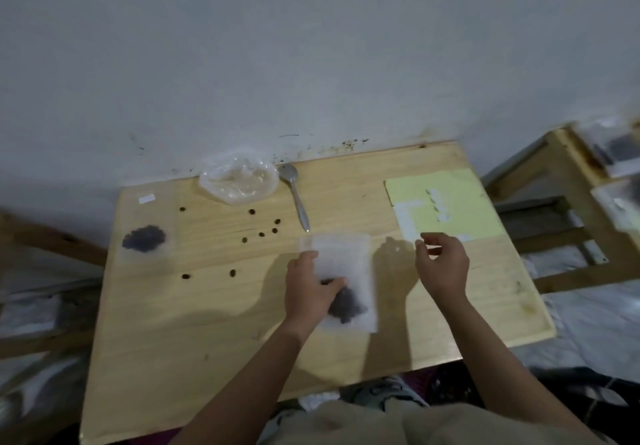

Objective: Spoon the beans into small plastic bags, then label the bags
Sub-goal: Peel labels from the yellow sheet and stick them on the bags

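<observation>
- Filling most of the view, one pale wooden desk (214, 334) stands against a stained white wall (311, 46).
- One yellow label sheet (464, 202) lies flat on the desk's far right part, with a few white labels (437, 202) on it; their number is too blurred to count.
- Two small plastic bags with beans are on the desk: one bag (349, 264) in the middle under the left hand, with a dark clump of beans low inside it, and a second bag (147, 233) lying flat at the left edge, holding a dark pile and bearing one white label near its top.
- One crumpled clear plastic bag (239, 180) sits at the far edge, near the wall.
- One metal spoon (294, 195) lies just right of it, bowl towards the wall.
- About nine loose beans (261, 234) are scattered on the bare wood between the two filled bags.
- The left hand (311, 289) reaches forward, palm down, pressing the middle bag's left side, thumb resting over the beans.
- The right hand (443, 264) hovers just right of that bag, near the sheet's near edge, fingers curled and thumb close to forefinger; whether it pinches a label I cannot tell.
</observation>
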Available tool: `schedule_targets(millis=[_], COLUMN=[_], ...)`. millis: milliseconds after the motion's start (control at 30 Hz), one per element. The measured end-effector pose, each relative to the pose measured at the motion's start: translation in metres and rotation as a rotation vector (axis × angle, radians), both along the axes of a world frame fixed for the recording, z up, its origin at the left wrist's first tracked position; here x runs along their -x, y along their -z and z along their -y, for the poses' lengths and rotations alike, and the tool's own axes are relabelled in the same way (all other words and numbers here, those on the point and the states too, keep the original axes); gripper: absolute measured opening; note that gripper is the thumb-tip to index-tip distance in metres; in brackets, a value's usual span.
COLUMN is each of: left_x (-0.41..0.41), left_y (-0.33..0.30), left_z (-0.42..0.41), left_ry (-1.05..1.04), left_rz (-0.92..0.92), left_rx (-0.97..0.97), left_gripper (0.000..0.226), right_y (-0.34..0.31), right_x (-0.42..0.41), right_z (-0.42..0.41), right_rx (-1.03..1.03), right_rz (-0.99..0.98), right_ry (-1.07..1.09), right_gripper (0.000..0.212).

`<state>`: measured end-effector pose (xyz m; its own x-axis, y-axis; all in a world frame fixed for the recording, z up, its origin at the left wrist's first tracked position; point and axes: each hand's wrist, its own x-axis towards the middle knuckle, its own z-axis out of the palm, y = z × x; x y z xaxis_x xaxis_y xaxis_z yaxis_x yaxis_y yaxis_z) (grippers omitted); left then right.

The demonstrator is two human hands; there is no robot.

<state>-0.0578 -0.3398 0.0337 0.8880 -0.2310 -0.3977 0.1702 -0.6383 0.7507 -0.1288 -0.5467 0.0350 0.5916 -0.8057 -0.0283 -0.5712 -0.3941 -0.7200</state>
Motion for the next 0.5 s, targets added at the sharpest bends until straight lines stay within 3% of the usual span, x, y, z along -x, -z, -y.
schedule_targets(millis=[233, 500], left_x=[-0.004, -0.014], left_y=[0.007, -0.032], left_z=[0.017, 0.037], left_ry=[-0.162, -0.337], left_rz=[0.078, 0.128], left_rx=[-0.076, 0.208], left_gripper=[0.042, 0.028], right_y=[0.019, 0.030], right_x=[-0.028, -0.072], right_z=[0.099, 0.138], right_rx=[0.065, -0.015], right_rz=[-0.069, -0.145], right_ry=[-0.046, -0.092], right_gripper=[0.021, 0.022])
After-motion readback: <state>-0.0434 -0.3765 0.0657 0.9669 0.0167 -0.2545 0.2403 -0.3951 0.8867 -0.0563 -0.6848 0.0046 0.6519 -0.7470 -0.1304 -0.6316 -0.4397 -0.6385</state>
